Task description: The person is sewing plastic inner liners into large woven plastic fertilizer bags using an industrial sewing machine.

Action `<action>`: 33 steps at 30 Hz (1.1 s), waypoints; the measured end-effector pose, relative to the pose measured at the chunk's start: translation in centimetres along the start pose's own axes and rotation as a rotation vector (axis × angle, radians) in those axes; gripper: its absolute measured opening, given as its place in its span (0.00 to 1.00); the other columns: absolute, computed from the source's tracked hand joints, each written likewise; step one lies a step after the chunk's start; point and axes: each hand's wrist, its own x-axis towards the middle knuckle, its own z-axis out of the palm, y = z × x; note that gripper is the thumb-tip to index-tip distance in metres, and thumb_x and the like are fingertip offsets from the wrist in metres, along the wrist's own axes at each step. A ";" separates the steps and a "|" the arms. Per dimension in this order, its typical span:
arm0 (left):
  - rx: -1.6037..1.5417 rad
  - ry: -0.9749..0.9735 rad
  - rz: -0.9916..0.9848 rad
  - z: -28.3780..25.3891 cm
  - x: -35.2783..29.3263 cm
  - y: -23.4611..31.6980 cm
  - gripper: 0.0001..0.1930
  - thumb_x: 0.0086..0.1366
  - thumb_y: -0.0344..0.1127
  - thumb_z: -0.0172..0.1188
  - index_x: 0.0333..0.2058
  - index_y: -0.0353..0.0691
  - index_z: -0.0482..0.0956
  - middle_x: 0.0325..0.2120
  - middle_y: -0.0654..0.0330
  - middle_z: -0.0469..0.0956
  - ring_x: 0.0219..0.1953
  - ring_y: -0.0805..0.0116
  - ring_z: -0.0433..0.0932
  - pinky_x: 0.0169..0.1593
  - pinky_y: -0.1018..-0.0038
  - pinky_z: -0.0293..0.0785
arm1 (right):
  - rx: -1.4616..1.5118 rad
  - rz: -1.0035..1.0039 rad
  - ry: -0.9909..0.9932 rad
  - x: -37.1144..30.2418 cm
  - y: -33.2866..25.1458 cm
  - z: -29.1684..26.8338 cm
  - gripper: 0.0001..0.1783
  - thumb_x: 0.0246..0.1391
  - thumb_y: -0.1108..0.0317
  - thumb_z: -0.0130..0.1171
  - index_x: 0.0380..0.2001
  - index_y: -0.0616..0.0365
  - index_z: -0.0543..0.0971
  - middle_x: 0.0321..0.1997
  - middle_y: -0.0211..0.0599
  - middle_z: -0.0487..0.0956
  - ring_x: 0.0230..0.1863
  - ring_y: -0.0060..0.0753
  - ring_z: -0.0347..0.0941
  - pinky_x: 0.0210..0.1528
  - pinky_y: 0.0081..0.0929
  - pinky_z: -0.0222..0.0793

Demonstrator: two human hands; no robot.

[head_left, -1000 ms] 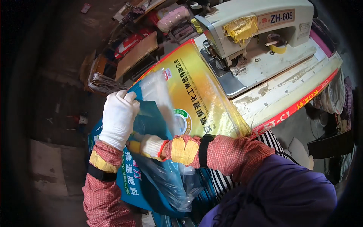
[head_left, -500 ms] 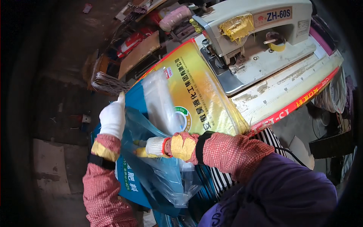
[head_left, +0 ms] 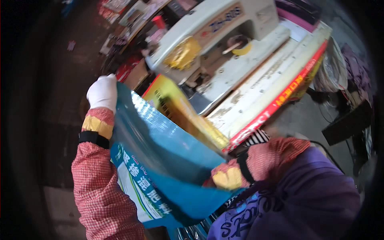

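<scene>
My left hand (head_left: pixel 102 93), in a white glove, is closed on the upper left corner of a blue woven-plastic bag (head_left: pixel 172 192). The bag is spread at its mouth, and its printed front faces down and toward me. At the bag's right edge is the yellow cuff (head_left: pixel 228 178) of my right sleeve; the hand beyond it is inside or behind the bag, with its fingers hidden. A yellow printed bag (head_left: pixel 208 127) lies just past the blue one, beside the sewing machine.
A white sewing machine (head_left: pixel 216 30) with a yellow wrap stands on a worn table (head_left: pixel 256 90) with a red front strip. A yellow tape roll (head_left: pixel 242 49) lies under its arm. At right are a dark box-like piece (head_left: pixel 347 125) and a clear plastic sack (head_left: pixel 332 68).
The blue bag has been raised and spread open. The clear plastic liner no longer shows. My left hand moved up and left; my right hand moved right and out of sight. The view shifted.
</scene>
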 end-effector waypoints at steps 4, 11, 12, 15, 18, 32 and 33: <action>-0.040 -0.057 0.001 -1.0 0.9 1.7 0.11 0.60 0.34 0.44 0.34 0.43 0.76 0.32 0.53 0.78 0.37 0.53 0.78 0.38 0.61 0.73 | 0.327 -0.385 0.299 0.7 4.8 -0.9 0.17 0.48 0.55 0.52 0.36 0.53 0.77 0.36 0.39 0.78 0.37 0.43 0.73 0.41 0.39 0.67; -0.005 -0.075 0.042 -0.9 2.0 4.2 0.12 0.61 0.37 0.43 0.33 0.43 0.77 0.30 0.53 0.79 0.36 0.55 0.78 0.38 0.62 0.73 | 0.396 -0.063 0.640 -0.1 7.1 -6.7 0.23 0.45 0.63 0.57 0.44 0.63 0.68 0.29 0.47 0.74 0.34 0.45 0.73 0.38 0.39 0.68; -0.003 -0.080 0.046 -1.0 2.0 4.5 0.12 0.61 0.37 0.43 0.33 0.43 0.77 0.30 0.53 0.79 0.36 0.55 0.78 0.38 0.62 0.73 | 0.402 -0.062 0.635 -0.5 6.9 -6.7 0.23 0.45 0.63 0.57 0.44 0.63 0.68 0.29 0.47 0.74 0.34 0.45 0.73 0.38 0.39 0.68; 0.026 -0.096 0.071 -1.6 1.8 4.9 0.12 0.61 0.37 0.43 0.33 0.43 0.77 0.30 0.54 0.79 0.36 0.55 0.78 0.38 0.62 0.74 | 0.179 -0.187 0.798 -1.4 5.6 -6.2 0.21 0.42 0.64 0.61 0.41 0.60 0.71 0.31 0.41 0.76 0.33 0.44 0.74 0.35 0.35 0.70; 0.058 -0.106 0.102 -2.0 1.6 4.8 0.12 0.61 0.36 0.43 0.34 0.43 0.77 0.30 0.54 0.79 0.36 0.55 0.78 0.37 0.62 0.74 | 0.308 0.001 0.671 0.4 5.8 -5.6 0.22 0.42 0.63 0.59 0.43 0.59 0.71 0.31 0.42 0.77 0.33 0.45 0.74 0.36 0.35 0.69; -0.288 -0.065 -0.293 4.0 6.6 1.9 0.11 0.56 0.33 0.48 0.33 0.38 0.78 0.34 0.44 0.76 0.39 0.47 0.75 0.42 0.60 0.72 | 0.225 -0.241 0.430 1.0 -1.7 -9.2 0.16 0.46 0.68 0.48 0.40 0.60 0.71 0.31 0.45 0.76 0.35 0.43 0.74 0.28 0.40 0.69; -0.347 0.029 -0.358 2.9 5.7 6.1 0.11 0.57 0.34 0.48 0.34 0.38 0.77 0.31 0.45 0.77 0.37 0.49 0.77 0.41 0.60 0.73 | 0.146 -0.364 0.733 2.0 -1.3 -7.3 0.17 0.46 0.69 0.48 0.42 0.58 0.70 0.27 0.40 0.75 0.29 0.44 0.74 0.24 0.41 0.68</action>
